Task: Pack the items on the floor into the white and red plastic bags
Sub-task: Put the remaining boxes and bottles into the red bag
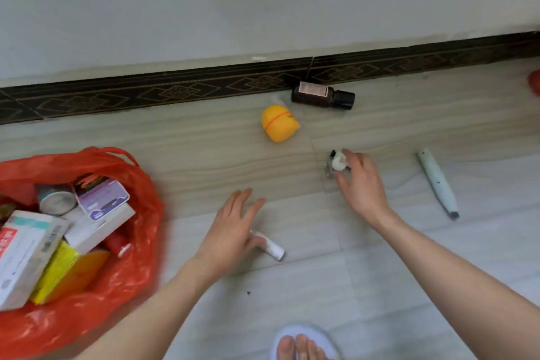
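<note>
The red plastic bag lies open at the left, holding several boxes and a can. My left hand hovers with straight fingers over a small white tube on the floor, the thumb touching it. My right hand pinches a small white item in a clear wrapper. A yellow round container and a brown bottle lie near the wall. At the right lies a pale green pen-shaped device. No white bag is in view.
A dark patterned skirting board runs along the wall behind the items. A red object shows at the far right edge. My foot in a light slipper is at the bottom of the view.
</note>
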